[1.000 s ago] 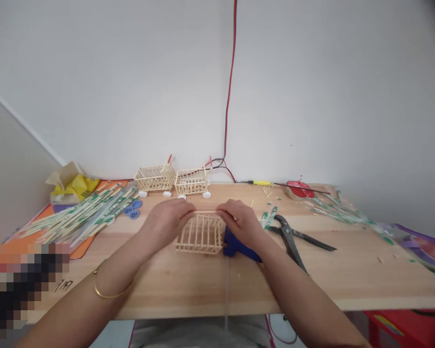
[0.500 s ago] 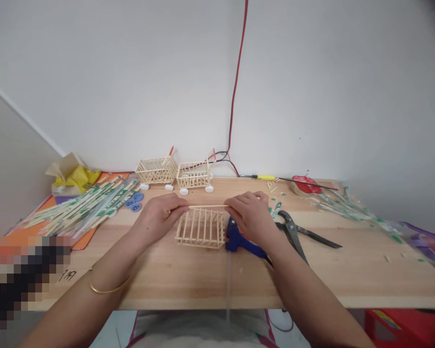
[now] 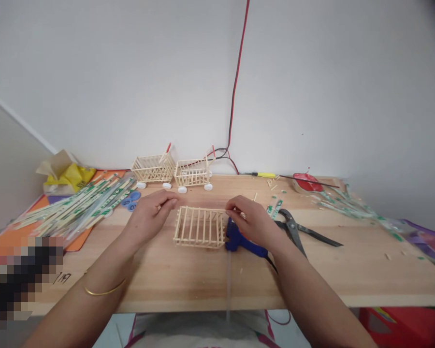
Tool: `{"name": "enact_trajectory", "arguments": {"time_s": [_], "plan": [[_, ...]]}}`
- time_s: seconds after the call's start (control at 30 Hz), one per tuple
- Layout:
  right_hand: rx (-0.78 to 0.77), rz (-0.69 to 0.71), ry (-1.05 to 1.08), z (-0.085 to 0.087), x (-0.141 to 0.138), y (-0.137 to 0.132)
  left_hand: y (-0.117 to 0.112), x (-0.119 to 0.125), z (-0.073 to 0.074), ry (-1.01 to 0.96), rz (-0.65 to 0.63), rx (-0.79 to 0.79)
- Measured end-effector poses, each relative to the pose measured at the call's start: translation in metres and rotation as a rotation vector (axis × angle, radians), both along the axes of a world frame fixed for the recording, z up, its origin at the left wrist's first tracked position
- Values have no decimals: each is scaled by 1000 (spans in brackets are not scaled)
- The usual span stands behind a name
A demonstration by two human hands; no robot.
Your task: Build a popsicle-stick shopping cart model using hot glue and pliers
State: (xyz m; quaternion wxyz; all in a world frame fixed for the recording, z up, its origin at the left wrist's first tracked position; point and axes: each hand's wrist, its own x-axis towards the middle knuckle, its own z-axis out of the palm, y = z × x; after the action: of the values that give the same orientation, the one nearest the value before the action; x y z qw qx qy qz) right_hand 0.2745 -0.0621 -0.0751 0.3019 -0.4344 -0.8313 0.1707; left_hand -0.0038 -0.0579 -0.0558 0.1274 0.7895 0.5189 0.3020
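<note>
Well, the slatted wooden frame [image 3: 199, 227] lies between left hand [image 3: 147, 215] — grip apart — and right hand [image 3: 253, 220], grip unclear.

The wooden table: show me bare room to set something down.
Bare: the table on the near side of the stick frame, between the left forearm and clear strip; also right of the right forearm, nearer than the pliers. Crowded: far left, with wrapped sticks and blue discs; centre, with the blue glue gun beside the frame.
</note>
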Motion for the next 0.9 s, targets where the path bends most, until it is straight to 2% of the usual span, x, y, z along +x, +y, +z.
{"name": "enact_trajectory", "arguments": {"time_s": [0.53,0.9], "plan": [[-92,70,97,-10,-10,1,-2,-2,-5,-113,-111,-135],[-93,67,113,-11,-15,0,-5,2,-7,-97,-95,-156]]}}
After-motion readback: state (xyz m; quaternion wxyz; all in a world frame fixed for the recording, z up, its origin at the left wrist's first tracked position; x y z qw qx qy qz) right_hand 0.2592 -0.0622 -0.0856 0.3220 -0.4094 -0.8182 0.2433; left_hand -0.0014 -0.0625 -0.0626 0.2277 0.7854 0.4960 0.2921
